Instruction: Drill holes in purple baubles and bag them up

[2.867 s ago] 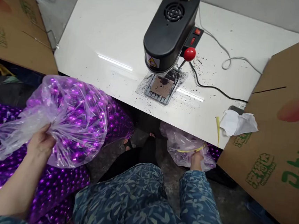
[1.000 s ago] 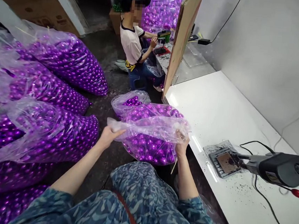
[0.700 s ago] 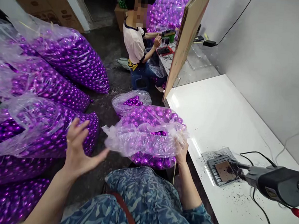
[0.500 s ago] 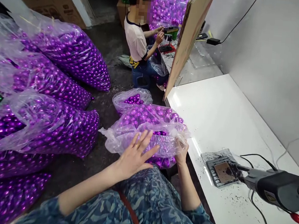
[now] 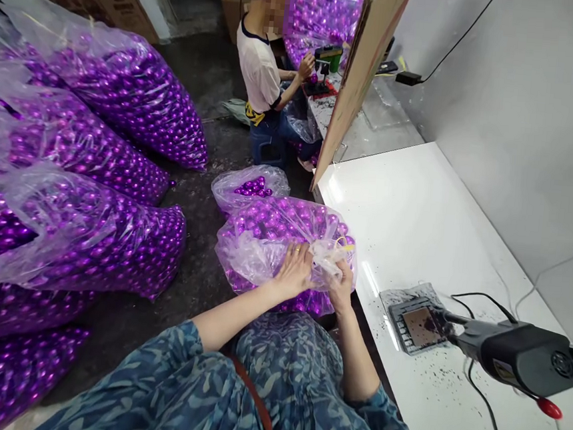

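Note:
A clear plastic bag [image 5: 276, 221] full of shiny purple balls stands in front of my lap, its loose top folded over toward the right. My left hand [image 5: 295, 268] lies on the bag's film, fingers bent and close together, pressed against the gathered plastic. Just right of it, my right hand [image 5: 341, 283] is closed around the bunched neck of the bag. A thin yellow strip [image 5: 347, 244] shows at the bunched plastic above my right hand.
Large bags of purple balls [image 5: 114, 240] line the left. A smaller open bag [image 5: 253, 189] sits beyond mine. On the right, a white table [image 5: 398, 205] bears a dark machine [image 5: 519, 356] and tray [image 5: 420, 324]. A person [image 5: 263, 72] sits behind a cardboard sheet [image 5: 364, 68].
My left hand has moved right and up from its spread position onto the plastic beside my right hand. The bag's loose top is now bunched, and the yellow strip has come into sight.

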A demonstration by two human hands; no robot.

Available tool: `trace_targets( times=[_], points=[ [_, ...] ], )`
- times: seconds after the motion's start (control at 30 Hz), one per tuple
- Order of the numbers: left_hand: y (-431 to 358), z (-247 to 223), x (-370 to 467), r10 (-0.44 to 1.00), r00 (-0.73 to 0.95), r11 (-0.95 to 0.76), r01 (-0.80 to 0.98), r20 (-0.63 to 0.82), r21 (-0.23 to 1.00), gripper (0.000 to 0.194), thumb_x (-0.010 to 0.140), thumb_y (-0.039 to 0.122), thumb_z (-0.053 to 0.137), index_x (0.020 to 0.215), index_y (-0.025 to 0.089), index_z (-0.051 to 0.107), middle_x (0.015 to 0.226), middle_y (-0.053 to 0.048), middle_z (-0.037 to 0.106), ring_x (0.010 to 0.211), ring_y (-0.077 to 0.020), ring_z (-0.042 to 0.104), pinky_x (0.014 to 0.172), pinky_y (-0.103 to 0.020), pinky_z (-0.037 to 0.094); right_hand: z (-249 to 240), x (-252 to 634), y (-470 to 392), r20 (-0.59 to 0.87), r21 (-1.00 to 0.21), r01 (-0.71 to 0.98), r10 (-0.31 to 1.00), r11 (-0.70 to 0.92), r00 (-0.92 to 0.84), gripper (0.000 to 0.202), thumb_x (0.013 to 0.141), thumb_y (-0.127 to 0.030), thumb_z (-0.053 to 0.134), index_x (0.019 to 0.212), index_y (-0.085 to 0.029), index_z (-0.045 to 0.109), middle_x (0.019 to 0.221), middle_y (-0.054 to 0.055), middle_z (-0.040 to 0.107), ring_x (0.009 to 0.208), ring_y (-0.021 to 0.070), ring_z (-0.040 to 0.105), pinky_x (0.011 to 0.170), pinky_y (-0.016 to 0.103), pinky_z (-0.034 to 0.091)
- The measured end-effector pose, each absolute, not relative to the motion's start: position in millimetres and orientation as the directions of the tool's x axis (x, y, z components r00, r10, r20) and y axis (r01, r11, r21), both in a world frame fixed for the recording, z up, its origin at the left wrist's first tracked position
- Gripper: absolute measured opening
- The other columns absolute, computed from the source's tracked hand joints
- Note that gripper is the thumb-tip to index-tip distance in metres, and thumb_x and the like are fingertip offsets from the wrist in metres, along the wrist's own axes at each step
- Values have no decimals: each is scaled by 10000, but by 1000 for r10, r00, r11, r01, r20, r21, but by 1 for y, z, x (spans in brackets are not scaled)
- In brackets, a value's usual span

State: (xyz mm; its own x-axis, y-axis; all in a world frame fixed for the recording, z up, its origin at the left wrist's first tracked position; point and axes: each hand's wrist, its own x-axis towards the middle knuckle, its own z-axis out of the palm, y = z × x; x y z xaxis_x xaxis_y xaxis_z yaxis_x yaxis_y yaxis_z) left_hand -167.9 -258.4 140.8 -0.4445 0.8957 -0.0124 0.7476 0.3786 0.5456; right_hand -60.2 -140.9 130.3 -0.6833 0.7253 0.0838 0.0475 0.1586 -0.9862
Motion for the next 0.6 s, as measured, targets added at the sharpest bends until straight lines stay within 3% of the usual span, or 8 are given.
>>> trace_targets(
  times=[0.17,0.3,0.47,0.53,0.6],
  points=[
    [-249,134,-162,870,-494,410,719,-3,561,603,824,386,667,1324,90,508,1383,-263,518,1285,-426,487,1114,-606,341,146,-60,-139,109,-981,41,712,190,-694,261,754,-465,722,810,-210,734,891,55,687,874,218,626,843,359,515],
    [-253,133,-168,904,-428,318,695,15,645,329,865,326,612,1138,144,626,1117,-180,662,1078,-358,600,966,-517,462,149,-50,-133,6,-993,76,686,88,-727,346,761,-538,702,733,-194,678,686,15,628,666,165,559,668,295,497],
    [-260,126,-181,864,-496,199,498,89,844,295,903,333,616,1150,178,662,1004,-99,686,963,-277,647,917,-427,500,153,-42,-130,26,-988,91,708,127,-706,296,850,-486,641,851,-194,692,822,27,682,747,164,595,721,281,489],
    [-264,126,-185,882,-455,133,482,118,866,268,919,342,604,1129,192,673,1056,-95,660,1013,-261,637,931,-408,504,157,-42,-132,46,-985,86,717,147,-695,275,863,-465,630,864,-196,689,852,29,686,779,168,604,725,274,481],
    [-264,127,-186,884,-446,120,504,139,855,449,856,414,697,1239,193,620,1218,-123,601,1160,-285,586,991,-431,490,160,-44,-135,59,-984,82,718,160,-693,273,871,-464,618,877,-198,678,849,27,674,783,168,597,717,271,477]
  ],
)
